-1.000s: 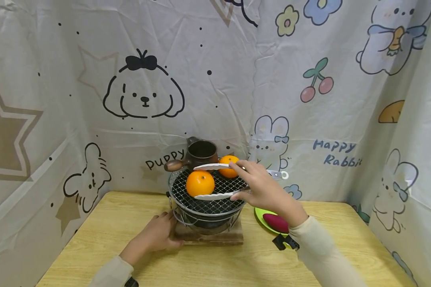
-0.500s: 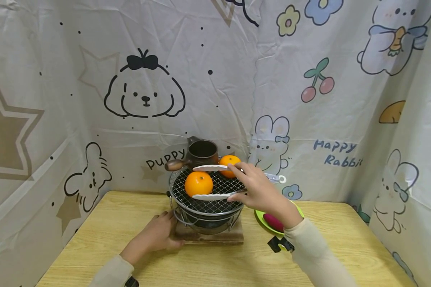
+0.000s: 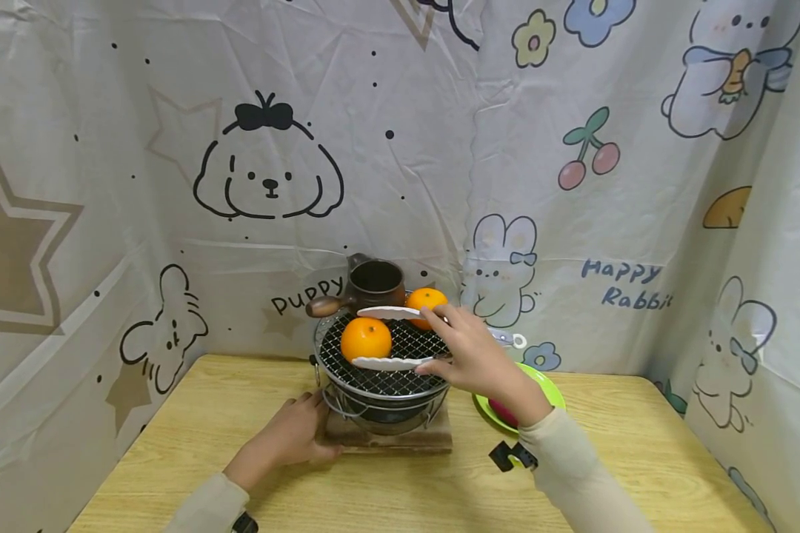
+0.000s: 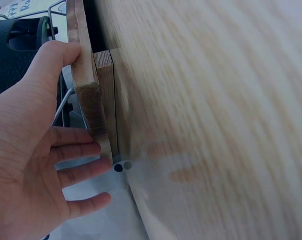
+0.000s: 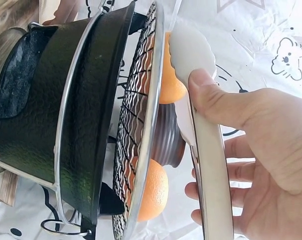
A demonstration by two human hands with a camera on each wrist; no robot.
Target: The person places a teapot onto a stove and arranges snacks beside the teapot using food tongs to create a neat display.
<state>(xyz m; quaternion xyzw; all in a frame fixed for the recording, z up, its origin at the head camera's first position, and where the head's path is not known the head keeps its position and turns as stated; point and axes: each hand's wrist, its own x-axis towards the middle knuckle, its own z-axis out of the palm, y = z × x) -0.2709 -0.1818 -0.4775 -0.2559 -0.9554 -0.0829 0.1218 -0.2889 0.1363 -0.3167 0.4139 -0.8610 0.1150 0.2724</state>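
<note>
We list: tongs pinched in the right hand, tips parted, seemingly to straddle the nearer orange toward the grill's left edge; left hand, fingers spread, likely steadying the board's near-left corner.

On my head feed I read "puppy" in black, just below and left of center on the pale backdrop cloth, and "Happy Rabbit" in blue, right of center on the same cloth.
</note>
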